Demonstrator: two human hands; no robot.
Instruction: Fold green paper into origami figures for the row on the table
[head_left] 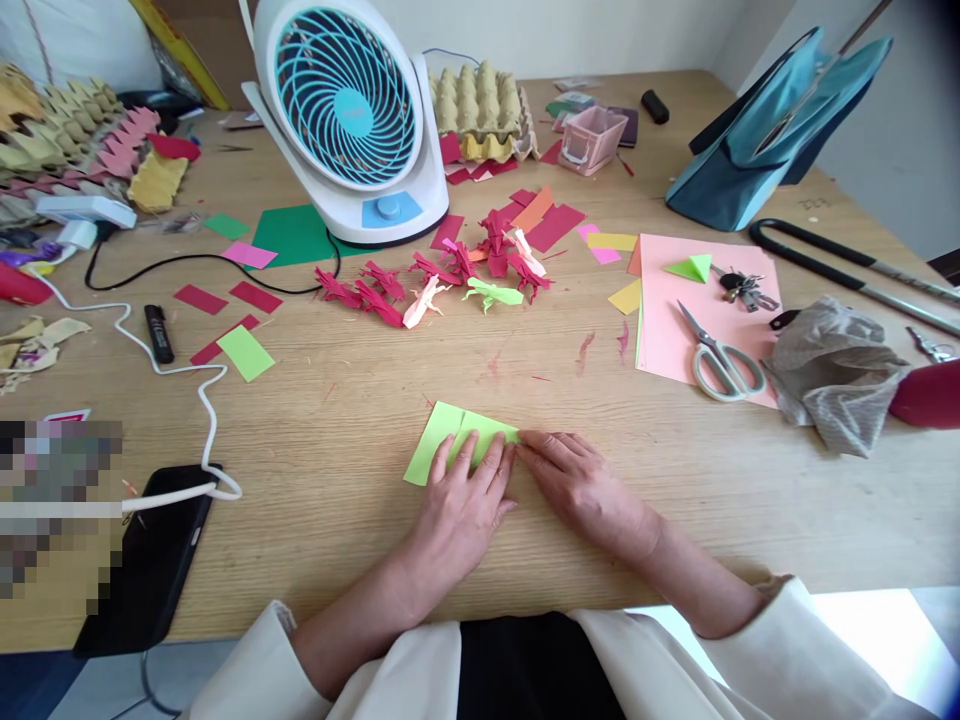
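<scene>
A light green sheet of paper (429,449) lies on the wooden table in front of me, its right part folded toward a narrow point. My left hand (466,505) rests flat on it with the fingers spread, pressing it down and hiding its lower part. At the paper's right tip, the fingertips of my right hand (589,490) are pressed together on the corner. Beyond the hands stand several folded paper figures, among them a dark red one (495,243), a light green one (491,294) and a pale pink one (424,302).
A white fan (350,110) stands at the back. Scissors (721,360) and keys (742,288) lie on pink paper sheets (664,345) at right, beside a grey cloth (832,370). On the left are a black phone (161,560), a white cable (208,410) and a marker (158,333).
</scene>
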